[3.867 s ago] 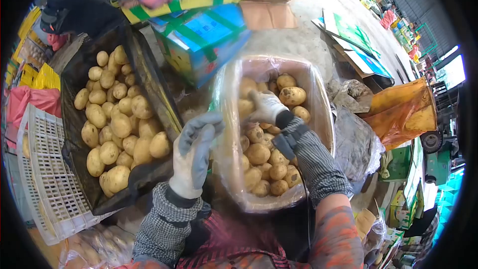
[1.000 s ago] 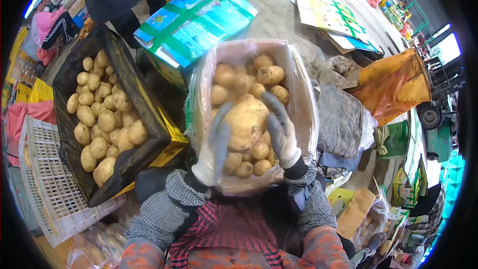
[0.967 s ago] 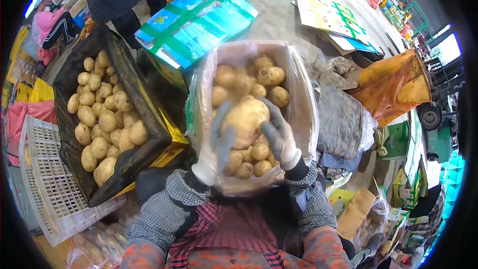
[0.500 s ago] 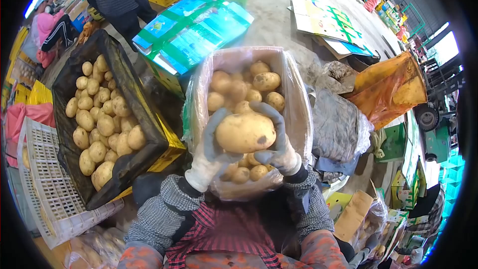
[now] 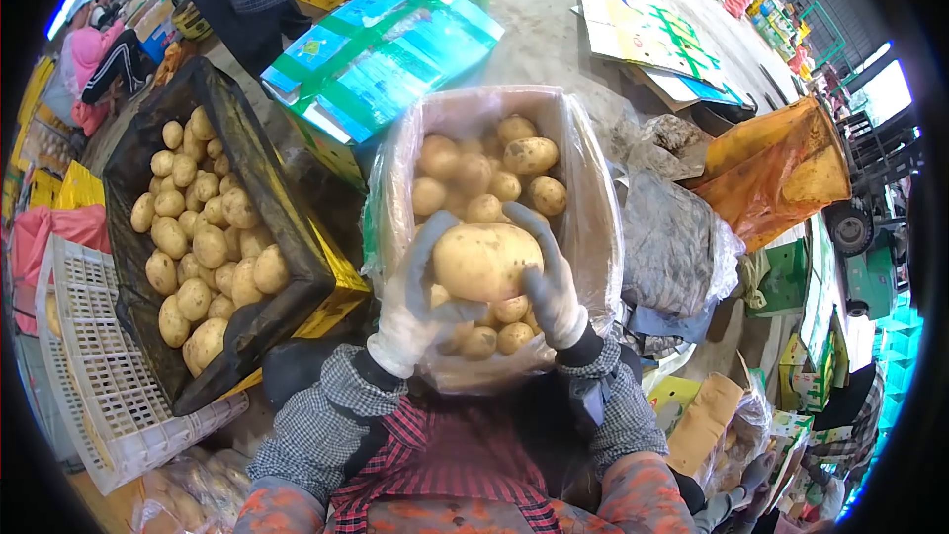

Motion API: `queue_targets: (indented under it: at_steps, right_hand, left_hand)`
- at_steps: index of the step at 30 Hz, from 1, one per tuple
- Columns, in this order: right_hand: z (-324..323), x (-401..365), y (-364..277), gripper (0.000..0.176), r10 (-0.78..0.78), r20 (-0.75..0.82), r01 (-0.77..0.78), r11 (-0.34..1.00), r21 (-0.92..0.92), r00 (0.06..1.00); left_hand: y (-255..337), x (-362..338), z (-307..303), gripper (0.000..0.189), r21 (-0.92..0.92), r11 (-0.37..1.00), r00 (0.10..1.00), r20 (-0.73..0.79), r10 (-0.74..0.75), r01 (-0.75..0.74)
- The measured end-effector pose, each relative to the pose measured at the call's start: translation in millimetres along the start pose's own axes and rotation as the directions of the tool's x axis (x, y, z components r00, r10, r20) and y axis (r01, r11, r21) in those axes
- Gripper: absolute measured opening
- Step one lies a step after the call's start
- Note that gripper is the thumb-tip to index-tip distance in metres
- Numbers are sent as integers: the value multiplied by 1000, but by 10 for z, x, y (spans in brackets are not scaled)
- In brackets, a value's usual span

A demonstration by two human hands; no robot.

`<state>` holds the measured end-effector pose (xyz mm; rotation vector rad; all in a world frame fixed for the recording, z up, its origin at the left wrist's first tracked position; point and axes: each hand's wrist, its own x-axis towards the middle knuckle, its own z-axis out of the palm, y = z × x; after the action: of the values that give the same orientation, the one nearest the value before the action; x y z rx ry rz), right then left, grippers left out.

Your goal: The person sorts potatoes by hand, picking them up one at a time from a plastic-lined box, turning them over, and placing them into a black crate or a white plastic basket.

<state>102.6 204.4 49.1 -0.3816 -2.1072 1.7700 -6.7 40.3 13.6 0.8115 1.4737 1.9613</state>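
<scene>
A large potato [image 5: 487, 262] is held between my two gloved hands above an open box [image 5: 601, 237] lined with clear plastic. My left hand [image 5: 420, 287] wraps its left side, thumb below it. On the right side, my right hand [image 5: 550, 282] presses its fingers against the potato. Several potatoes [image 5: 530, 156] lie inside the box beneath and beyond my hands. To the left stands a yellow crate [image 5: 331, 282] with a dark liner, holding many smaller potatoes [image 5: 210, 247].
A blue carton with green tape [image 5: 386, 54] lies beyond the box. White plastic crates [image 5: 109, 336] are at the left. Grey sheeting [image 5: 672, 247] and an orange bag [image 5: 771, 178] lie at the right. A person [image 5: 247, 0] stands at the upper left.
The held potato has turned, and its dark spot no longer shows. My right hand's fingers have shifted along its right side. The standing person at the upper left has moved slightly.
</scene>
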Motion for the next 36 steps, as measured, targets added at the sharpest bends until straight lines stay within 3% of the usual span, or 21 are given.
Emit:
queue_targets:
  at_steps: [1,4,7,10,16,19,22,25,28,33,34,36]
  right_hand:
    - [17,-4,-5,70,-2,10,2,1000,-3,1000]
    - [23,-6,73,45,17,34,-19,998,56,999]
    - [55,0,212,82,87,47,-95,976,197,995]
    - [74,3,143,78,74,-9,-71,981,180,997]
    - [13,1,207,73,-69,-65,70,998,7,995]
    - [-18,-9,185,55,-109,-130,106,994,-23,985]
    - [-58,13,107,56,-84,-87,84,996,4,993]
    - [-31,1,-36,65,-228,-7,221,948,-230,974]
    - [-115,8,-10,74,-245,100,263,926,-271,964]
    - [-57,10,-37,56,-204,22,199,915,-350,979]
    - [-29,7,-18,52,-191,-13,173,917,-359,982]
    - [8,13,91,57,-227,-90,212,966,-145,970]
  left_hand:
    - [25,2,8,108,-113,993,1000,-20,-20,18]
    - [71,-3,-21,104,-61,998,998,-52,-19,15]
    - [28,6,-61,93,131,991,998,-69,10,-1]
    - [49,-4,-74,85,154,988,998,-46,37,-29]
    - [69,4,-128,78,24,1000,1000,-6,18,-18]
    - [227,23,-34,77,-129,989,997,32,-67,70]
    - [161,-6,58,84,-318,942,993,82,-90,112]
    - [191,-11,40,93,-260,957,987,126,-100,130]
    - [215,-36,80,96,-326,935,990,70,-124,141]
    - [228,-65,107,102,-312,940,990,40,-134,139]
    - [242,-77,107,102,-295,945,990,32,-134,138]
    - [153,-103,74,103,-226,973,998,41,-44,52]
